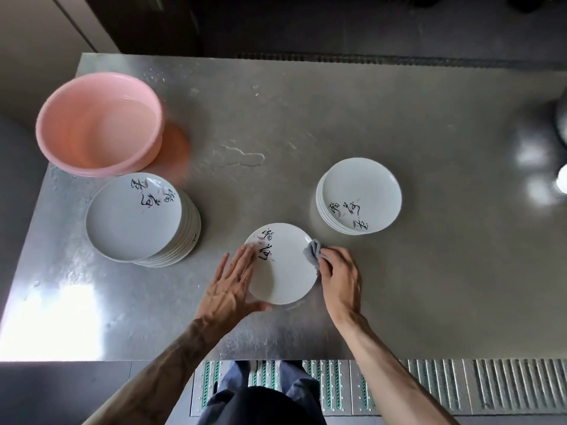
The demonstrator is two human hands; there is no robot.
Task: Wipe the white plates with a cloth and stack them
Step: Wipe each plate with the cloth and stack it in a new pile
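A single white plate with black brush writing lies on the steel table in front of me. My left hand lies flat with straight fingers on the plate's left rim, thumb under its near edge. My right hand grips a small grey cloth against the plate's right rim. A tall stack of white plates stands to the left. A lower stack of plates stands to the right, behind the single plate.
A pink plastic basin sits at the table's back left, close to the left stack. A puddle of water lies mid-table. The steel table ends at a near edge above a ridged floor mat.
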